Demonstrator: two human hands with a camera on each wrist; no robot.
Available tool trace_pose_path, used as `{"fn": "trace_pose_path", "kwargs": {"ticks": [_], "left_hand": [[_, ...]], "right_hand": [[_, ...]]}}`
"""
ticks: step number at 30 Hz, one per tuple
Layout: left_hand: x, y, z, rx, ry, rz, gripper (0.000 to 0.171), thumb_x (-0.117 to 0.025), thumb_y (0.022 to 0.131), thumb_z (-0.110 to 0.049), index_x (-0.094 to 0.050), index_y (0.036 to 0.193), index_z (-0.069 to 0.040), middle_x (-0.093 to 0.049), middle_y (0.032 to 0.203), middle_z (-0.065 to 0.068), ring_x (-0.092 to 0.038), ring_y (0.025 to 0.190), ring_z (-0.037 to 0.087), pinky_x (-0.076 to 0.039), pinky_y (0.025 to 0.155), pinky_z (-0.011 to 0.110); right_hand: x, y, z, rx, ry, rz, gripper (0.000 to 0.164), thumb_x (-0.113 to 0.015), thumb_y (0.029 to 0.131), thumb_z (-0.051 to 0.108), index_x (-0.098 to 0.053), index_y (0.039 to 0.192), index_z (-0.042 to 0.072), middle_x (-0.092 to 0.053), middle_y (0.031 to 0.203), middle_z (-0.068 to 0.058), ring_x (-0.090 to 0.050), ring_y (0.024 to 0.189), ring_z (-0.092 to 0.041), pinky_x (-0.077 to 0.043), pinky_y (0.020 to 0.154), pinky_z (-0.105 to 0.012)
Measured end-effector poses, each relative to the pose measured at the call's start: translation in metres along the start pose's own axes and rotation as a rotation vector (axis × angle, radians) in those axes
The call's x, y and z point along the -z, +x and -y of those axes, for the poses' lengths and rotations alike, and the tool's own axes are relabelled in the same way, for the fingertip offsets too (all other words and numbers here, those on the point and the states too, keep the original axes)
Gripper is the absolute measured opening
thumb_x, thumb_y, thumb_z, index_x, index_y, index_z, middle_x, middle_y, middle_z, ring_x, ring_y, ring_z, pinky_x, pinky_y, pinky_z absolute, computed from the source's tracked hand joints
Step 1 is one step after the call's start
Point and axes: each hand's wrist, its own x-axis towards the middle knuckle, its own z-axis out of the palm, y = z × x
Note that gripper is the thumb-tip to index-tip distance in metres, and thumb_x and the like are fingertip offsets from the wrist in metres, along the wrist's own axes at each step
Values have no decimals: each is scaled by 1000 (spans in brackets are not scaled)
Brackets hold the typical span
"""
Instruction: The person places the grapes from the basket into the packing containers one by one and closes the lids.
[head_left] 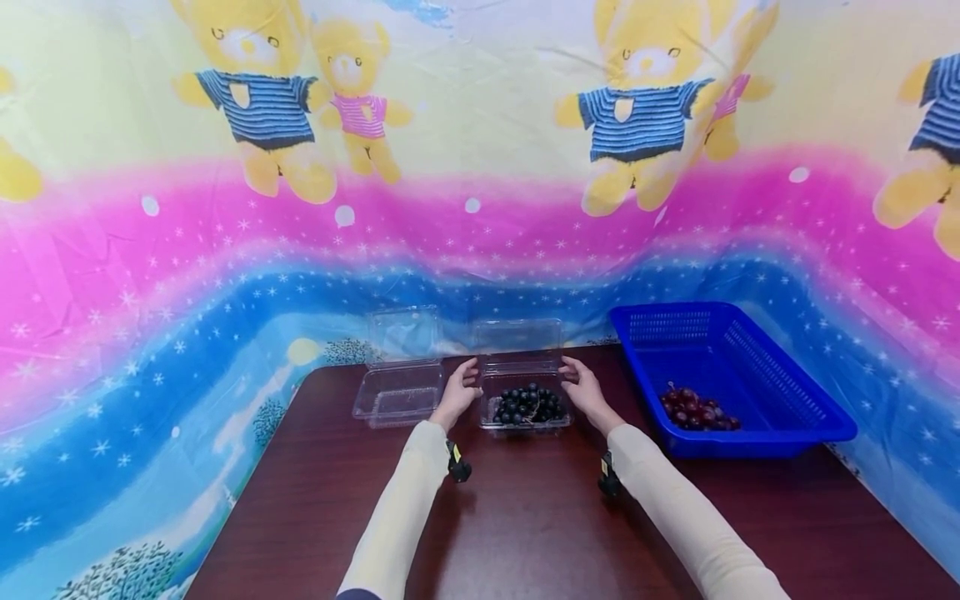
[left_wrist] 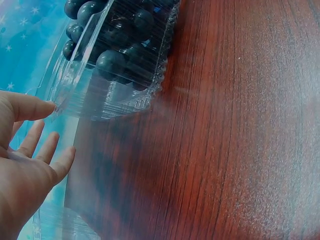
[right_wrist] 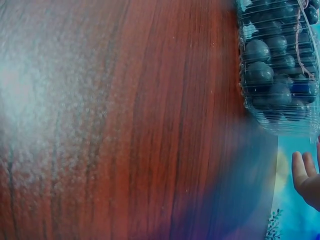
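A clear plastic clamshell box (head_left: 489, 408) stands on the table with its lid (head_left: 519, 337) raised. Dark, nearly black grapes (head_left: 528, 404) fill it, a thin stem lying among them. At its left side is my left hand (head_left: 460, 390); in the left wrist view one digit reaches the box's rim while the other fingers (left_wrist: 62, 162) are spread apart. My right hand (head_left: 585, 390) is by the box's right back corner, its fingers extended; only some fingers (right_wrist: 299, 170) appear in the right wrist view, so contact there is unclear.
Left of the hands stands another clear clamshell box (head_left: 397, 393), lid raised. A blue plastic basket (head_left: 750, 350) on the right holds a bunch of red grapes (head_left: 693, 408). The dark red-brown table (head_left: 517, 517) meets a cartoon-bear cloth (head_left: 465, 242) at the back.
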Motion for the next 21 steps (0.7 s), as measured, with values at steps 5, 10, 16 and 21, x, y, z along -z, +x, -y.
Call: {"fn": "trace_pose_path", "kwargs": {"ticks": [5, 10, 16, 21], "left_hand": [[1, 13, 22, -32, 17, -19, 82, -76, 65, -2, -46, 130, -42, -55, 118, -1, -55, 108, 23, -53, 77, 32], [1, -22, -46, -13, 67, -33, 75, -68, 71, 5, -45, 137, -23, -58, 114, 7, -55, 105, 26, -52, 78, 33], [5, -74, -146, -22, -17, -1, 69, -68, 74, 3, -44, 137, -10, -62, 107, 8, -58, 104, 25, -51, 81, 33], [3, -69, -146, 1, -11, -42, 69, -67, 75, 4, -42, 138, -8, -62, 113, 9, -56, 109, 27, -51, 84, 35]], "right_hand": [[0, 1, 3, -10, 31, -5, 52, -45, 88, -11, -37, 139, -3, -53, 124, -26, -45, 119, -40, -38, 99, -50], [0, 0, 4, -3, 37, -9, 51, -44, 88, -11, -36, 139, -3, -53, 123, -27, -45, 119, -40, -39, 98, -50], [0, -1, 5, 2, 79, -19, 53, -45, 87, -14, -36, 138, -2, -54, 121, -27, -46, 118, -40, -39, 100, -48], [2, 0, 7, 11, 112, -26, 55, -45, 86, -13, -37, 138, -1, -54, 121, -27, -46, 119, -40, -38, 101, -48]]}}
